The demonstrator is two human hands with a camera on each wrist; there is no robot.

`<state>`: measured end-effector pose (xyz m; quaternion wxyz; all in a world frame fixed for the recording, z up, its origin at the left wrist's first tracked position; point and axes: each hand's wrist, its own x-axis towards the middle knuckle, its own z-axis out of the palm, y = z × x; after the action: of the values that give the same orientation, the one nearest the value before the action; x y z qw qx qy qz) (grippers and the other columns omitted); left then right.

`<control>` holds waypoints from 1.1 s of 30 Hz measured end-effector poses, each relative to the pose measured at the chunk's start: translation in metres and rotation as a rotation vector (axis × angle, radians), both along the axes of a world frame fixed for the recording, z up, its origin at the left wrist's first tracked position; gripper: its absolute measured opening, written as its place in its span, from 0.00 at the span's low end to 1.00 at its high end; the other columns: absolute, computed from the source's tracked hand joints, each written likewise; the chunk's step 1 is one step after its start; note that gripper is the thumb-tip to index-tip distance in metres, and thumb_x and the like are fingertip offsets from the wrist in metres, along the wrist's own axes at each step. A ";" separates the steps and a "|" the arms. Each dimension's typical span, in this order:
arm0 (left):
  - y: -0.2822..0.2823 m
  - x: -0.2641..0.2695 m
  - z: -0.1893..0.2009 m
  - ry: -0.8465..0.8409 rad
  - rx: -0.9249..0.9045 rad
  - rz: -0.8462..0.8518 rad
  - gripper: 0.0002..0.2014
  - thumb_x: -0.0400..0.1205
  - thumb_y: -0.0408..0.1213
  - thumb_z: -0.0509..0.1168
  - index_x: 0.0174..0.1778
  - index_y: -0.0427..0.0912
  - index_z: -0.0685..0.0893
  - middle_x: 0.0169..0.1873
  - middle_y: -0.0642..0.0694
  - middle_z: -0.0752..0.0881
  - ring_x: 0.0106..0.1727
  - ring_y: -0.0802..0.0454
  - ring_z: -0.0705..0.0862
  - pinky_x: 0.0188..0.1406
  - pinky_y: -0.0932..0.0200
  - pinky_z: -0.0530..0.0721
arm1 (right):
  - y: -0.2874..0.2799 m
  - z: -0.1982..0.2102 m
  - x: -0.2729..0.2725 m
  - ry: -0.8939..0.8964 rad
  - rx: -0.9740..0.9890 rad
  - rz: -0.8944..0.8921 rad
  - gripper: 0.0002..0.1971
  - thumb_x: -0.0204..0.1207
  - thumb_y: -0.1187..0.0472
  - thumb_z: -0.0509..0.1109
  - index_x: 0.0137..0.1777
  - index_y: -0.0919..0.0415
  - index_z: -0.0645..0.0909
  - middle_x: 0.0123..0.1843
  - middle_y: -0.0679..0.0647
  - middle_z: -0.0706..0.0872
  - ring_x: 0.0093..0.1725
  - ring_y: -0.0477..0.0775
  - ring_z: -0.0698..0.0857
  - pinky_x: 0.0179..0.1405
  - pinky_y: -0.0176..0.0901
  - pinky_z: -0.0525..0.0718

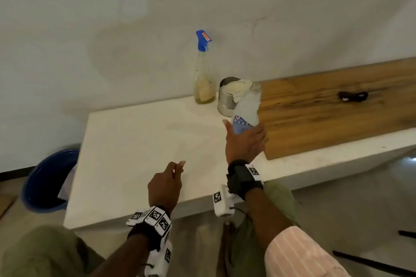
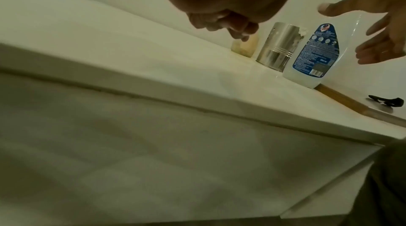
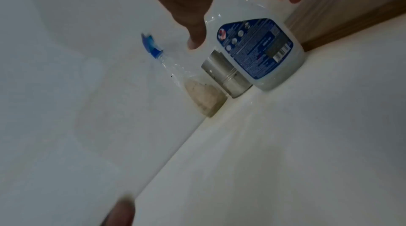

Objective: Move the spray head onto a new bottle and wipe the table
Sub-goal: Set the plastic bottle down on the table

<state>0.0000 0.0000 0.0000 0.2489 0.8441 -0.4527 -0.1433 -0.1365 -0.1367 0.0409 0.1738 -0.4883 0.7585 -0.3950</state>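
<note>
**Blue spray head not yet moved; right hand reaches for the new bottle**

Blue plastic spray head (image 1: pixel 203 40) sits on the old clear bottle with yellowish dregs (image 1: pixel 204 83), at the back of the white table (image 1: pixel 135 141) against the wall. The right hand (image 1: pixel 245 143), fingers spread, closes around the labelled clear new bottle (image 1: pixel 246 111) beside the steel canister (image 1: pixel 226 96), not yet gripping. The left hand (image 1: pixel 165 183) hovers loosely curled, holding nothing. Judged next: secure the new bottle, then unscrew the head.

Dim, soft indoor light; wrist views blurred, edges distorted.
</note>
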 end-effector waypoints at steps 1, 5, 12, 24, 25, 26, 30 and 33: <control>-0.005 -0.001 0.001 0.001 0.001 0.011 0.19 0.84 0.58 0.52 0.44 0.51 0.83 0.26 0.51 0.87 0.29 0.44 0.85 0.33 0.53 0.83 | -0.010 0.003 -0.002 -0.050 0.026 -0.018 0.57 0.57 0.25 0.72 0.77 0.64 0.60 0.74 0.64 0.72 0.72 0.66 0.72 0.67 0.61 0.72; -0.020 -0.005 0.002 0.008 0.014 -0.009 0.19 0.83 0.59 0.53 0.43 0.52 0.84 0.21 0.58 0.80 0.30 0.48 0.84 0.35 0.56 0.80 | -0.042 0.004 0.000 -0.111 0.116 -0.025 0.65 0.52 0.20 0.68 0.81 0.62 0.51 0.78 0.64 0.66 0.74 0.67 0.71 0.67 0.65 0.73; -0.012 0.009 -0.006 0.008 0.039 -0.008 0.20 0.83 0.61 0.53 0.41 0.53 0.84 0.19 0.57 0.79 0.30 0.50 0.84 0.36 0.57 0.81 | -0.058 0.004 0.006 -0.118 0.149 -0.033 0.48 0.58 0.37 0.79 0.71 0.64 0.63 0.64 0.64 0.77 0.61 0.68 0.80 0.56 0.59 0.83; 0.030 0.068 -0.003 0.050 0.009 0.249 0.10 0.84 0.49 0.59 0.50 0.48 0.78 0.44 0.50 0.89 0.46 0.40 0.86 0.44 0.51 0.79 | 0.027 0.013 0.061 -0.233 0.122 0.508 0.36 0.56 0.51 0.84 0.61 0.64 0.73 0.54 0.56 0.84 0.51 0.57 0.82 0.46 0.48 0.84; 0.034 0.074 -0.004 0.083 -0.008 0.267 0.06 0.83 0.45 0.61 0.50 0.49 0.79 0.45 0.51 0.90 0.46 0.41 0.87 0.45 0.51 0.81 | 0.036 0.017 0.069 -0.241 0.138 0.587 0.35 0.57 0.52 0.84 0.61 0.63 0.72 0.52 0.54 0.83 0.47 0.55 0.81 0.39 0.42 0.82; 0.038 0.080 -0.006 0.124 -0.026 0.291 0.03 0.81 0.42 0.63 0.48 0.50 0.80 0.45 0.51 0.90 0.44 0.41 0.87 0.45 0.49 0.84 | 0.045 0.020 0.077 -0.241 0.149 0.663 0.34 0.58 0.52 0.84 0.60 0.63 0.72 0.50 0.52 0.81 0.45 0.53 0.80 0.36 0.39 0.80; 0.055 0.098 -0.007 0.239 -0.057 0.370 0.04 0.81 0.41 0.64 0.44 0.48 0.84 0.36 0.50 0.91 0.40 0.44 0.88 0.45 0.48 0.86 | 0.076 0.023 0.114 -0.202 0.185 0.917 0.33 0.58 0.50 0.84 0.58 0.59 0.72 0.49 0.51 0.82 0.46 0.54 0.84 0.42 0.45 0.87; 0.064 0.104 -0.006 0.222 -0.028 0.419 0.15 0.83 0.52 0.60 0.47 0.45 0.84 0.27 0.48 0.87 0.43 0.42 0.87 0.45 0.51 0.82 | 0.092 0.020 0.135 -0.163 0.212 1.031 0.34 0.57 0.50 0.84 0.59 0.60 0.72 0.51 0.52 0.83 0.50 0.55 0.83 0.45 0.46 0.87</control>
<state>0.1044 0.0637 -0.0057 0.3331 0.8952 -0.2394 -0.1742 -0.0011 -0.0445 0.0613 0.4522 -0.7454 0.4397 -0.2160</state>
